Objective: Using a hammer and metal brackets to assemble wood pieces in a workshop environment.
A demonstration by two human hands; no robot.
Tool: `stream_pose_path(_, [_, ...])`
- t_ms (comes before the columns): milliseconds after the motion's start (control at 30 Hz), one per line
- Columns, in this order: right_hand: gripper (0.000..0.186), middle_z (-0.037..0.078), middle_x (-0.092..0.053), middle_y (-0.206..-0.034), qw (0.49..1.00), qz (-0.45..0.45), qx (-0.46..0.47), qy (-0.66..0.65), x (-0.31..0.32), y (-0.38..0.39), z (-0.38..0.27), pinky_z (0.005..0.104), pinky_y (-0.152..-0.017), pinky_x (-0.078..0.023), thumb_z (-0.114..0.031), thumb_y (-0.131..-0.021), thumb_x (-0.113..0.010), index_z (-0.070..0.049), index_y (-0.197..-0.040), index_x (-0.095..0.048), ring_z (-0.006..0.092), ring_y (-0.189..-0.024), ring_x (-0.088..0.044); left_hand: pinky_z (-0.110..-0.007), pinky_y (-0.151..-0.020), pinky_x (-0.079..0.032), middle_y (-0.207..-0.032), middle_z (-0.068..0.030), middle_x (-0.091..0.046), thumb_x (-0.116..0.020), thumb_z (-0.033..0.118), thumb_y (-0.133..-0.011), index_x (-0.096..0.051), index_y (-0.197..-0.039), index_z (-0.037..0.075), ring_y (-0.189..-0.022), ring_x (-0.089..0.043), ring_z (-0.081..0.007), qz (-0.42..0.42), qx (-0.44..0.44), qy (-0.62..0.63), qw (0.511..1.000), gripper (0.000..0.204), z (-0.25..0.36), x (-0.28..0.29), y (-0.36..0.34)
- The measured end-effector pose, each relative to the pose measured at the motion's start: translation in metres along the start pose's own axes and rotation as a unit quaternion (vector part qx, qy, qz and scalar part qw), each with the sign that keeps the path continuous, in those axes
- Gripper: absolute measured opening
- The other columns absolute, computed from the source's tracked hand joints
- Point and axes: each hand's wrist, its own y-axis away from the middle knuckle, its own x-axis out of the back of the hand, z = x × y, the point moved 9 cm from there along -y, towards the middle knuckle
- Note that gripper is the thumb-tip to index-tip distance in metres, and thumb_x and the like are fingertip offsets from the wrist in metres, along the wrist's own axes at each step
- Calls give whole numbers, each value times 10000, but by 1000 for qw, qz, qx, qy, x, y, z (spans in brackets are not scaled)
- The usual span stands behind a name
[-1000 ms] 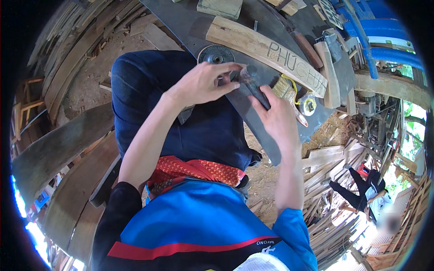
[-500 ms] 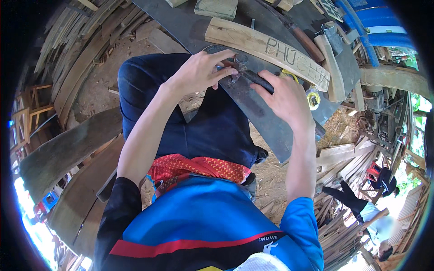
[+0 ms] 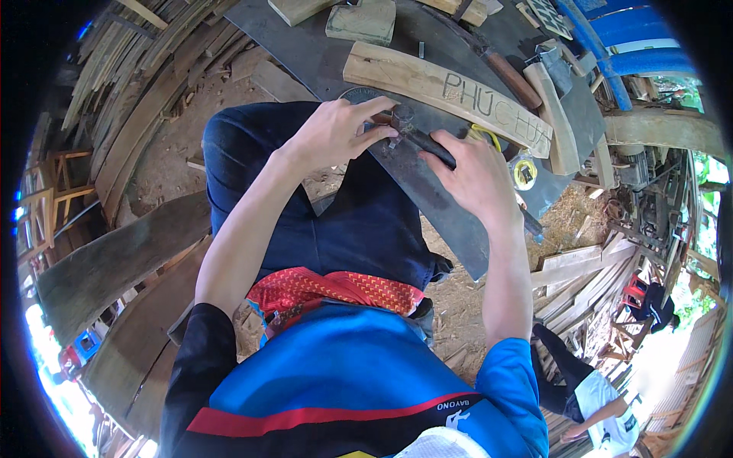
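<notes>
My right hand (image 3: 477, 172) is wrapped round the dark handle of a hammer (image 3: 418, 137), held low over the dark metal tabletop (image 3: 450, 206). The handle runs out past my wrist to the lower right. At the hammer's head, my left hand (image 3: 328, 137) is closed, its thumb and forefinger pinched on either side of something small and brownish that I cannot make out. Just behind those fingers lies a dark round disc (image 3: 365, 95), partly covered by the hand. A long pale wooden board (image 3: 412, 80) with hand-drawn lettering lies just beyond both hands.
Right of my hands are a yellow-edged round tape measure (image 3: 525, 174), a wooden-handled tool (image 3: 511, 76) and a short wood piece (image 3: 556, 126). A wood block (image 3: 360, 21) sits at the back. Stacked planks (image 3: 122, 99) fill the left; another person (image 3: 599, 404) is at lower right.
The hammer and both hands have shifted only slightly, keeping their hold. The other person at lower right has moved closer and lower in the picture.
</notes>
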Motion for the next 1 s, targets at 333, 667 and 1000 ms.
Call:
stream_pose_path(333, [302, 210, -697, -745, 999, 10, -10, -35, -8, 5, 8, 498, -670, -568, -395, -944, -671, -136, -1098, -693, 403, -749, -709, -422, -656, -550, -794, -179, -719, -719, 270, -931, -614, -1259, 65, -703, -697, -382, -48, 40, -24, 998, 401, 2, -1, -4])
stream_pose_path(667, [298, 205, -707, -764, 999, 20, -10, -28, -7, 7, 8, 483, -652, -573, -387, -932, -686, -149, -1111, -700, 391, -733, -715, -426, -678, -541, -819, -147, -725, -716, 362, -925, -611, -1273, 102, -712, -687, -365, -37, 21, -9, 999, 447, 0, -6, -4])
stream_pose_path(1000, [354, 206, -697, -768, 998, 31, -18, -55, -7, 18, 11, 502, -673, -545, -403, -941, -686, -79, -1082, -673, 422, -737, -689, -397, -636, -543, -757, -130, -714, -758, 349, -884, -686, -1233, 120, -658, -687, -324, -17, 22, 32, 999, 423, -4, -16, 2])
